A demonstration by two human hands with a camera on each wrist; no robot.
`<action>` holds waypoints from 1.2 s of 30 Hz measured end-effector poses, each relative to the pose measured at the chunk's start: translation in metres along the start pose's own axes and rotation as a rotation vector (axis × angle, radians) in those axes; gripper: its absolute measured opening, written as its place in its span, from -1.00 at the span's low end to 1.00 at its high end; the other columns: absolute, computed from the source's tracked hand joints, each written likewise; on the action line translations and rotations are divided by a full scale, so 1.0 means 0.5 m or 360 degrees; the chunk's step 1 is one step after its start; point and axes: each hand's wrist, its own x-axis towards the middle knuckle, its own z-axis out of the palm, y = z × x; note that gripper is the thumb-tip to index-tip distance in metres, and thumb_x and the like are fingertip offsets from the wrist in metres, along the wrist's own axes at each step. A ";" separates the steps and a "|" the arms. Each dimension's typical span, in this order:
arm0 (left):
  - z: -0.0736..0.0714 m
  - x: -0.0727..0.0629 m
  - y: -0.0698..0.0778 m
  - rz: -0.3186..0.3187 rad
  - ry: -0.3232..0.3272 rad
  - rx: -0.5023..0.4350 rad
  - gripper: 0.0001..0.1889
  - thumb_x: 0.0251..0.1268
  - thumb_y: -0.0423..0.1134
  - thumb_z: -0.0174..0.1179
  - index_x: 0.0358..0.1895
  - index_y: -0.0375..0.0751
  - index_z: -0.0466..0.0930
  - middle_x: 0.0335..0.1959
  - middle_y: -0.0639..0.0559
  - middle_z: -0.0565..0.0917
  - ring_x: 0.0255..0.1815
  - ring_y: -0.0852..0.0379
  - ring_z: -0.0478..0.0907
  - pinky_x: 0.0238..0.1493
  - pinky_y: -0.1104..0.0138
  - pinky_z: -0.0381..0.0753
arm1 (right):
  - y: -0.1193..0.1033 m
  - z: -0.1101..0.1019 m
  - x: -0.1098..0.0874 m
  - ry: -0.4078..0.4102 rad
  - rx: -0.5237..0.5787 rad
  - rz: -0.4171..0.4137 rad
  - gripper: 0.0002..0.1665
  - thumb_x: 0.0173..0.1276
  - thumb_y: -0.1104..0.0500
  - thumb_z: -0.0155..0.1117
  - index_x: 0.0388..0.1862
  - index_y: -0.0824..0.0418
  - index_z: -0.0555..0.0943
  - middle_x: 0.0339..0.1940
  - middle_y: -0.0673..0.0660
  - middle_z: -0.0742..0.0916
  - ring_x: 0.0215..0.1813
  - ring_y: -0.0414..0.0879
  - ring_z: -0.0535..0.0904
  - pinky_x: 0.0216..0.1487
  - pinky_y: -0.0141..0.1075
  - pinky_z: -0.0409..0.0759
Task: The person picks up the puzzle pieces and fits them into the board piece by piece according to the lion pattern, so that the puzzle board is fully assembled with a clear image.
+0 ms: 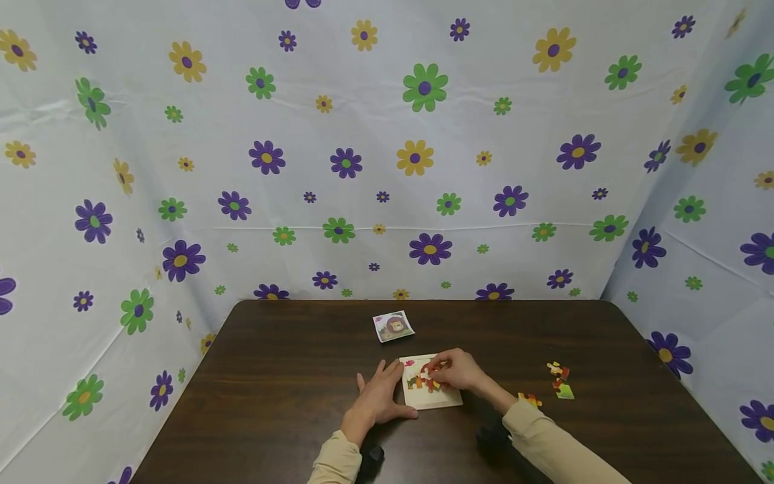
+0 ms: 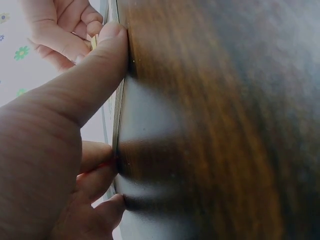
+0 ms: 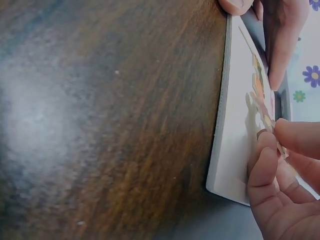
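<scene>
A square wooden jigsaw puzzle board (image 1: 438, 401) with a pale frame lies on the dark table, its middle partly filled with orange, red and green pieces. At its left side is my left hand (image 1: 379, 396), fingers spread and fairly straight. The left thumb (image 2: 107, 55) touches the near edge of the board. Over the right part of the board, my right hand (image 1: 461, 371) pinches a puzzle piece (image 3: 266, 119) between thumb and fingertips. That piece tilts close above the board face in the right wrist view; the right fingers hide part of the picture.
Beyond the board lies a small picture card (image 1: 394, 326) showing a lion. Loose puzzle pieces (image 1: 564, 390) lie to the right, and more yellow-orange pieces (image 1: 530, 399) sit beside the right forearm. A flower-printed curtain (image 1: 363, 255) hangs behind the brown table (image 1: 272, 383).
</scene>
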 end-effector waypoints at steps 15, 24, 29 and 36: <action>-0.004 0.000 0.002 0.0003 0.0006 -0.0001 0.03 -0.15 0.22 0.46 0.42 -0.19 0.26 0.44 -0.13 0.27 0.47 -0.28 0.05 0.12 -0.51 -0.16 | -0.002 0.002 0.017 0.0084 -0.0280 -0.0187 -0.78 0.06 0.22 0.52 -0.46 0.27 0.61 -0.66 -0.04 0.59 -0.62 -0.25 0.42 -0.62 -0.41 0.33; -0.002 -0.001 0.001 0.0009 0.0016 -0.0001 0.02 -0.15 0.21 0.46 0.42 -0.20 0.27 0.44 -0.14 0.28 0.46 -0.29 0.06 0.11 -0.52 -0.16 | -0.003 0.021 0.016 0.0210 -0.0387 -0.0211 -0.78 0.02 0.16 0.55 -0.49 0.22 0.65 -0.65 -0.06 0.54 -0.59 -0.24 0.35 -0.59 -0.44 0.27; -0.001 -0.002 0.001 0.0011 0.0015 -0.0006 0.02 -0.15 0.21 0.46 0.42 -0.20 0.27 0.44 -0.14 0.27 0.47 -0.29 0.05 0.11 -0.52 -0.16 | -0.006 0.028 0.014 0.0252 -0.0397 -0.0205 -0.79 0.00 0.19 0.56 -0.50 0.22 0.65 -0.64 -0.05 0.54 -0.56 -0.21 0.35 -0.57 -0.43 0.25; -0.002 -0.001 0.001 0.0014 0.0016 -0.0002 0.02 -0.15 0.22 0.46 0.41 -0.20 0.28 0.43 -0.14 0.28 0.46 -0.29 0.06 0.10 -0.52 -0.15 | -0.008 0.030 0.012 0.0232 -0.0404 -0.0213 -0.83 0.01 0.25 0.51 -0.47 0.23 0.65 -0.65 -0.03 0.50 -0.56 -0.18 0.33 -0.59 -0.42 0.21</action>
